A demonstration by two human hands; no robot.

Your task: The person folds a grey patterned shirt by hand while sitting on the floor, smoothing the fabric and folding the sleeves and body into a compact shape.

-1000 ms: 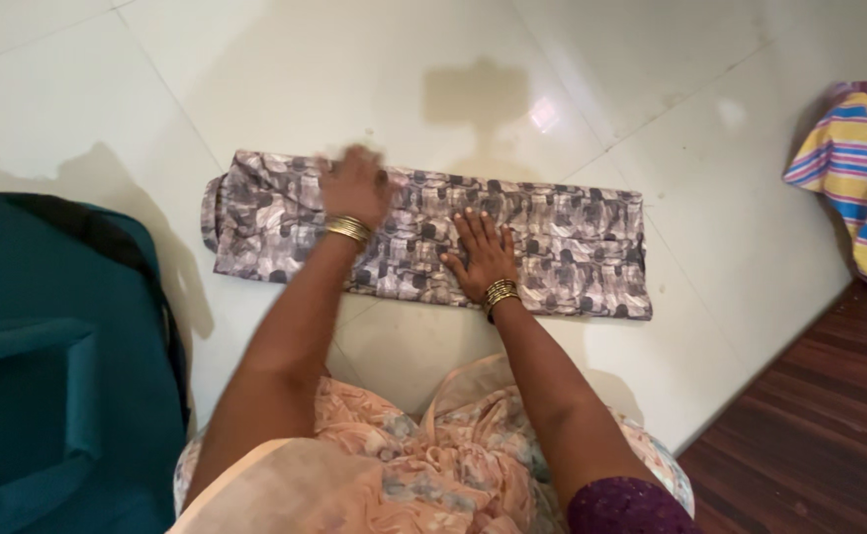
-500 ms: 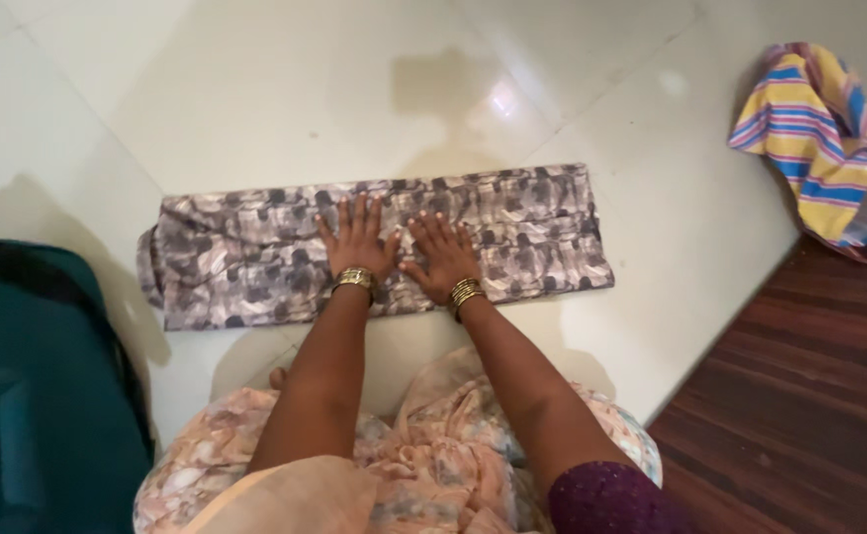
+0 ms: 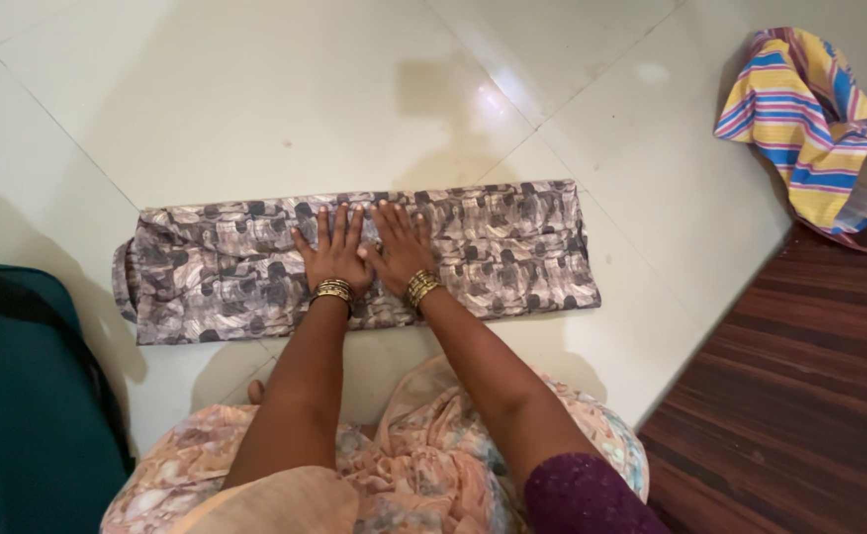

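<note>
A folded grey and beige patterned cloth (image 3: 493, 247) lies as a long strip on the pale tiled floor (image 3: 255, 109). My left hand (image 3: 332, 252) rests flat on its middle, fingers spread. My right hand (image 3: 399, 247) lies flat right beside it, thumbs almost touching. Both wrists wear gold bangles. Neither hand grips anything; both palms press down on the cloth.
A dark teal bag (image 3: 18, 415) stands at the lower left. A striped yellow, blue and pink cloth (image 3: 809, 129) lies at the upper right. Dark wooden flooring (image 3: 799, 415) borders the tiles on the right. My peach patterned garment (image 3: 404, 465) covers my lap.
My left hand has come in from the cloth's left part to its middle, next to my right hand. The view has shifted, so the cloth sits lower and further left.
</note>
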